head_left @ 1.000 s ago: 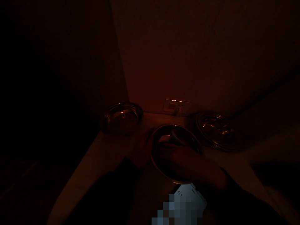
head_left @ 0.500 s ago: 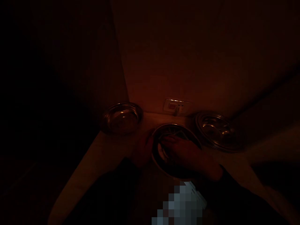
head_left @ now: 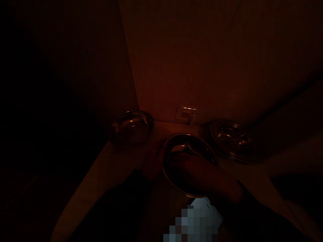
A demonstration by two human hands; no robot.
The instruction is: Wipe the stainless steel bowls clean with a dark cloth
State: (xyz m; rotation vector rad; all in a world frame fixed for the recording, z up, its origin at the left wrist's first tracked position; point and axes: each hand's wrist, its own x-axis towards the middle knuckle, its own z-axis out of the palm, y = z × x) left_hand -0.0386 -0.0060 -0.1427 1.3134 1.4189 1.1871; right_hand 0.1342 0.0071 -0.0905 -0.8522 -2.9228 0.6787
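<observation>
A round metal bowl (head_left: 199, 140) with a shiny rim stands in the middle of the table. My left hand (head_left: 153, 161) is at the bowl's left side, its fingers around the rim. Inside the bowl is my right hand (head_left: 194, 168), fingers stretched out toward the left wall and nothing visibly gripped. A small pale piece (head_left: 187, 148) shows just beyond the fingers; its kind is too dark to make out. My right hand and the shadow hide most of the bowl's inside.
A second metal bowl (head_left: 133, 117) stands at the back left. Stacked metal plates or shallow bowls (head_left: 236, 156) stand at the right. A socket plate (head_left: 190, 114) is on the wall behind the table (head_left: 93, 171). A lit, partly pixelated phone-like device (head_left: 205, 211) is below the bowl.
My right hand has moved slightly toward me within the bowl, and the contents under it have shifted. My left hand stays at the rim.
</observation>
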